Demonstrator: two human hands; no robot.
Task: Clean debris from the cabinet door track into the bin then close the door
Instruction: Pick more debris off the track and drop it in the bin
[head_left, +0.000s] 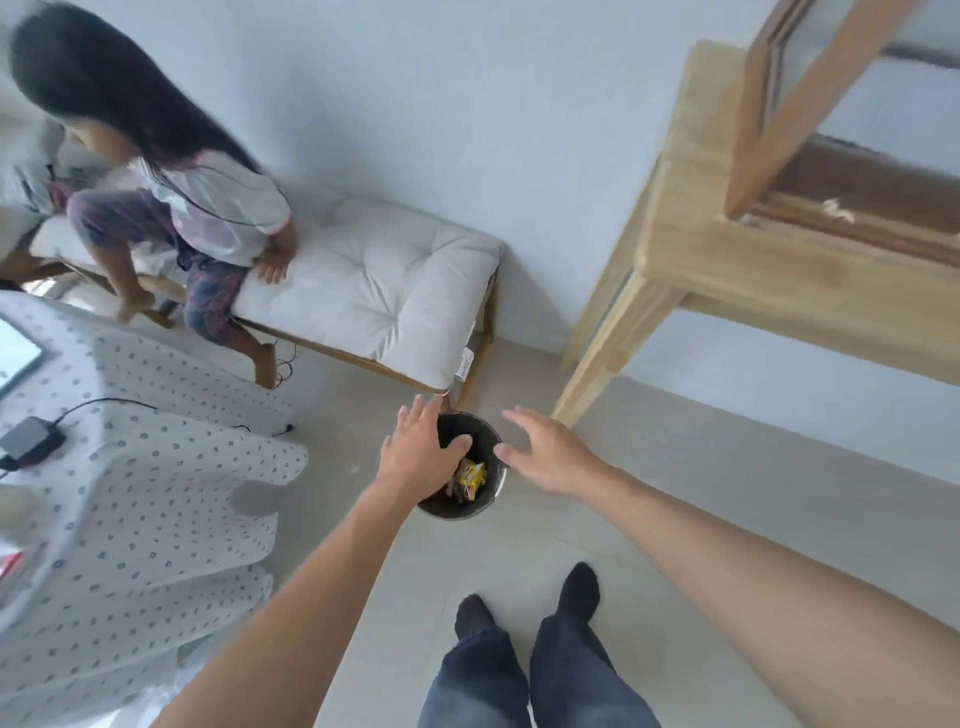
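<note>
A dark bin (480, 436) is seen on pale grey floor tiles (727, 499), with a yellow wrapper (471, 475) inside. A white cloth (150, 499) is patterned with small grey dots. The cabinet (727, 249) is light wood; the bench cushion (379, 291) is off-white.

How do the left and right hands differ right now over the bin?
The left hand lies over the bin opening, its thumb reaching across the inside; the right hand sits beside the right rim. The left hand's fingers point up toward the bench; the right hand's point left toward the bin. Both are open, palms down, holding nothing visible.
</note>
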